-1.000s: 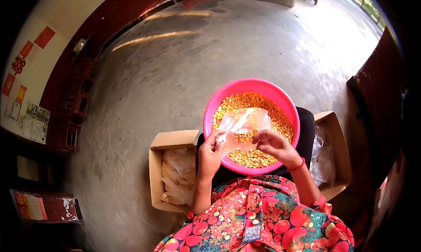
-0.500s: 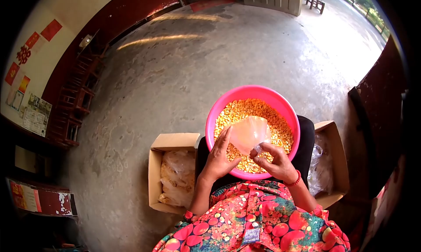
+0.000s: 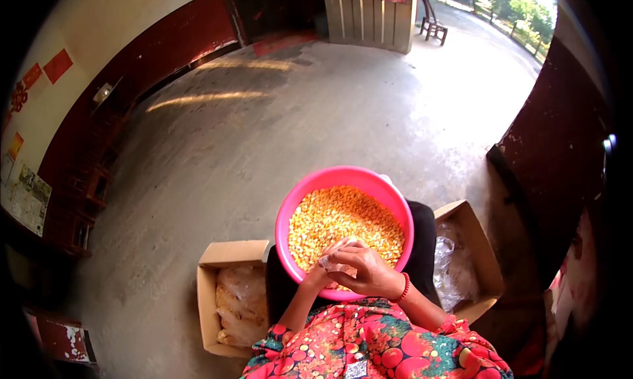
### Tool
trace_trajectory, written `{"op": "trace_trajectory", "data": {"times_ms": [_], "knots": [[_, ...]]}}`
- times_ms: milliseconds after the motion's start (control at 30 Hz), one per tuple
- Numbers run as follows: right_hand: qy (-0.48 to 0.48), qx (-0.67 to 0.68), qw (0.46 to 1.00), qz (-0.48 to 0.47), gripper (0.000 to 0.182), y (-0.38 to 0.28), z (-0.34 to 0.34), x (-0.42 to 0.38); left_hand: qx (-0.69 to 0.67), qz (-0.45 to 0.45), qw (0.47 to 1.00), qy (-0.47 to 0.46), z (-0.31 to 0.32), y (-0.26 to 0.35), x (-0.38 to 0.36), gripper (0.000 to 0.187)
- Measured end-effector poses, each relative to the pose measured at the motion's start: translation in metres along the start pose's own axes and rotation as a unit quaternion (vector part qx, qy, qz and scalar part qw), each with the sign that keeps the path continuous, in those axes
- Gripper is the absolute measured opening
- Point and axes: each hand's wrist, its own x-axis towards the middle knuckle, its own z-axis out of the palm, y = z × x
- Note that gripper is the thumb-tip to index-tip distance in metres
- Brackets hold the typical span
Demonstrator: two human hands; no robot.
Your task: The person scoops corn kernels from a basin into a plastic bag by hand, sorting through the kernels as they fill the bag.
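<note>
A pink basin (image 3: pixel 285 214) rests between my knees, heaped with loose yellow corn kernels (image 3: pixel 346 211). Over its near side my two hands come together. My right hand (image 3: pixel 369 271), with a red beaded bracelet at the wrist, reaches across my left with bent fingers pinching thin plastic. My left hand (image 3: pixel 322 273) is beneath it, its fingers mostly hidden by the right hand and the plastic. Part of a clear plastic bag (image 3: pixel 353 242) shows, crumpled around the hands just above the kernels. I cannot make out the bag's full shape.
To the left, a cardboard box (image 3: pixel 206 306) holds filled clear bags (image 3: pixel 241 306) with yellow contents. Another cardboard box (image 3: pixel 486 273) at the right contains clear plastic bags (image 3: pixel 447 267). Wooden chairs (image 3: pixel 99 184) line the left wall; a chair (image 3: pixel 433 26) stands by the bright doorway.
The spread plastic bag is now crumpled around the hands. My right hand has moved left across my left hand. The view has tilted upward, and the basin appears lower and farther left.
</note>
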Motion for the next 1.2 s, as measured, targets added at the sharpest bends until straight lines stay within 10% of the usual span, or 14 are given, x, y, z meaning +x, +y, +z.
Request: {"op": "trace_trajectory", "data": {"times_ms": [133,400,500,600,767,1000,1200], "knots": [[0.151,-0.053,0.985,0.06,0.035,0.035,-0.023,-0.011,-0.008,-0.029,0.99,0.136,-0.012,-0.055,0.0,0.031],[-0.039,-0.173,0.973,0.149,0.085,0.125,0.042,-0.063,0.094,-0.03,0.981,0.167,-0.022,-0.057,-0.004,0.027],[-0.032,-0.12,0.985,0.118,0.076,0.132,0.08,-0.058,0.221,0.156,0.954,0.133,-0.016,-0.024,0.008,0.021],[-0.068,-0.194,0.969,0.133,0.07,0.141,0.104,-0.051,0.172,0.082,0.964,0.184,-0.003,-0.001,0.007,0.029],[0.057,-0.224,0.972,0.043,0.064,0.156,0.112,-0.046,0.471,0.118,0.865,0.127,-0.011,-0.017,0.008,0.035],[-0.074,-0.255,0.964,0.032,0.052,0.141,0.086,-0.051,0.468,0.108,0.87,0.111,-0.011,-0.018,0.008,0.065],[0.103,0.055,0.985,0.127,0.035,0.147,0.071,-0.062,0.382,0.108,0.91,0.12,-0.014,-0.041,0.01,0.078]]}}
